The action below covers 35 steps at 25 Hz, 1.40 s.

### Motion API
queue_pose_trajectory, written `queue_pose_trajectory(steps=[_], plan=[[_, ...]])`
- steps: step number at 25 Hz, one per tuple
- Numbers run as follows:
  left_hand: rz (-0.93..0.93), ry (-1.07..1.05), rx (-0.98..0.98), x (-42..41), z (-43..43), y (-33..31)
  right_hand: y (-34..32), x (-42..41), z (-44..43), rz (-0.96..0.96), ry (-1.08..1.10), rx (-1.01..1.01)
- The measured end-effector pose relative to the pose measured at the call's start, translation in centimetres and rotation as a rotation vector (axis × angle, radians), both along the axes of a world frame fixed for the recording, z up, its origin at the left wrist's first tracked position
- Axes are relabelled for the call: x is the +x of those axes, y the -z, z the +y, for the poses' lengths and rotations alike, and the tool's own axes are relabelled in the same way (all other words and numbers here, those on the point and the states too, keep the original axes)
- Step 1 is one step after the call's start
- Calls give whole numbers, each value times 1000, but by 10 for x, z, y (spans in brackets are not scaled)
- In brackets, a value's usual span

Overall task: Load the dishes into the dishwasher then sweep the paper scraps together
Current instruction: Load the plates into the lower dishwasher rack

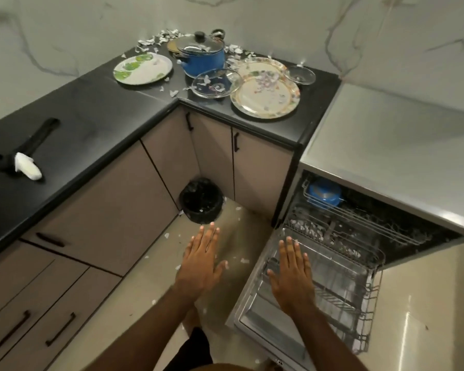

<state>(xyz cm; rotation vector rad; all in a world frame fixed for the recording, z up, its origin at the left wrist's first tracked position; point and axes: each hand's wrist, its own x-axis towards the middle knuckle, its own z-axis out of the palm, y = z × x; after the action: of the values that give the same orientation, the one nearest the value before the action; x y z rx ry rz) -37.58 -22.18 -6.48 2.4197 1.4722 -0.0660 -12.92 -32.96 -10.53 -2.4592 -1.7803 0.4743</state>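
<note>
On the black counter corner stand a blue pot (202, 58) with a glass lid, a green-patterned plate (143, 68), a glass dish (217, 83), two floral plates (265, 96) and a small glass bowl (300, 74). Paper scraps (156, 41) lie around and on them, and more on the floor. The dishwasher (332, 263) stands open at the right, its lower rack (370, 290) pulled out over the door; a blue bowl (323, 195) sits in the upper rack. My left hand (201, 259) hovers flat over the floor. My right hand (292, 274) is spread above the lower rack. Both hold nothing.
A black bin (201, 200) with a liner stands in the floor corner under the cabinets. A black brush with a white cloth (27, 167) lies on the left counter. A grey worktop (399, 145) covers the dishwasher.
</note>
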Motion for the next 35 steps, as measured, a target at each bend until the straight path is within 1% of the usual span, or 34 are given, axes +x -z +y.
queue_pose_trajectory(steps=[6, 10, 15, 20, 24, 27, 30, 33, 35], plan=[[-66, -41, -14, -62, 89, -6, -3, -66, 105, -41, 34, 74], [-89, -6, -11, -102, 157, -17, -24, -108, 185, -32, 73, 91], [-165, -3, -31, -114, 222, -24, -38, -133, 237, -21, 93, 121], [-220, 43, -102, -83, 267, -30, -41, -113, 283, -28, 131, 118], [-223, 85, -85, -55, 328, -33, -42, -89, 353, -18, 132, 155], [-209, 52, -103, -35, 382, -34, -47, -69, 409, -5, 114, 181], [-235, 10, -159, -14, 426, -42, -52, -47, 452, 18, 96, 212], [-272, -53, -198, 7, 464, -43, -53, -17, 490, 0, 34, 276], [-284, -68, -223, 15, 477, -43, -57, -8, 508, 21, 0, 311]])
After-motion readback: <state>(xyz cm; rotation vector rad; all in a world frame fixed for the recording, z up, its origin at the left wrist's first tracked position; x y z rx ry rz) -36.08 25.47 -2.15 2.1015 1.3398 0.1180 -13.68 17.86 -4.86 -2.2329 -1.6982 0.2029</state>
